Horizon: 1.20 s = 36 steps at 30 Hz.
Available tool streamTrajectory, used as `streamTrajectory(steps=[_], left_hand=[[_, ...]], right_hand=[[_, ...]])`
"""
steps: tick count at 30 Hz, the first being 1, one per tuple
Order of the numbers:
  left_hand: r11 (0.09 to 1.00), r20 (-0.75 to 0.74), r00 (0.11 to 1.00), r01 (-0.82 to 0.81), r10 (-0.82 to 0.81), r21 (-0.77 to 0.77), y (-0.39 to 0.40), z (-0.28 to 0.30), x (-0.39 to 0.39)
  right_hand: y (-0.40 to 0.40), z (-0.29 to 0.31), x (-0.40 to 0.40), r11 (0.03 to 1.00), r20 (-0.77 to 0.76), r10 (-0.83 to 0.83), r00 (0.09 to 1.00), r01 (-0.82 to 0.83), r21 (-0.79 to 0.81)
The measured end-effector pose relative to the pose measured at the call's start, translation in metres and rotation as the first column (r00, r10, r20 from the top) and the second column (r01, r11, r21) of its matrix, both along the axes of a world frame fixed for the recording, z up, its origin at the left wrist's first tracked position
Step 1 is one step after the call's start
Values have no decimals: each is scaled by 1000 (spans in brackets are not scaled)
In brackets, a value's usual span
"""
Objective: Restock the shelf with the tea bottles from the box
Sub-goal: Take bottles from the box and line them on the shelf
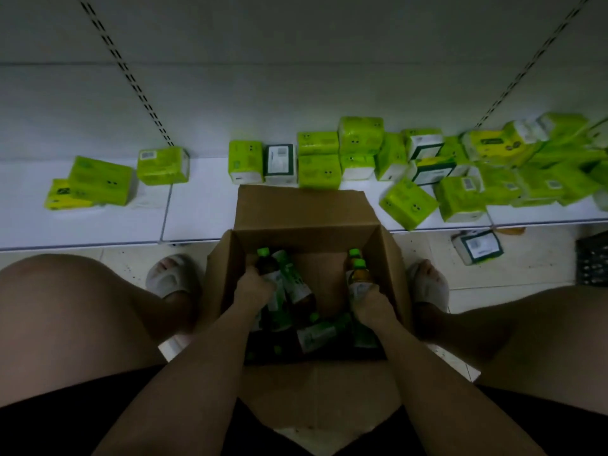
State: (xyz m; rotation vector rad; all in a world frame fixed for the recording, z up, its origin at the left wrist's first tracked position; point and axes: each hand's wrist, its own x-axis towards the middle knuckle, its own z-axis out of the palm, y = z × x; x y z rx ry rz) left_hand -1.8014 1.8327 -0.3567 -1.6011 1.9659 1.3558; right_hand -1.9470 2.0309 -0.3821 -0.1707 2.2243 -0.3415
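An open cardboard box [302, 209] stands on the floor between my knees, in front of the low white shelf [98, 222]. Both hands are inside it. My left hand [253, 287] grips tea bottles with green caps [266, 261] on the box's left side. My right hand [370, 301] grips two more green-capped tea bottles [358, 273] on the right side. Several other tea bottles [317, 334] lie loose on the box's bottom, partly hidden by my forearms.
Green tissue packs [319, 159] are scattered along the shelf, dense at the right, with a few at the left [98, 182]. One pack [478, 246] lies on the tiled floor. A dark crate [592, 261] sits at the right edge. My slippered feet flank the box.
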Motion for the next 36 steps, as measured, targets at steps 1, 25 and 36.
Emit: streamTrajectory(steps=[1,25,36], left_hand=[[999,-8,999,-40,40,8,1,-6,-2],[892,-11,893,-448,449,62,-13,-89,-53],[956,-192,937,-293,293,29,14,-44,-31]], right_hand=[[1,-4,0,1000,-13,25,1000,-25,9],[-5,-51,-9,998,-80,21,997,-16,67],[-4,-19,-5,981,13,49,999,-46,-189]])
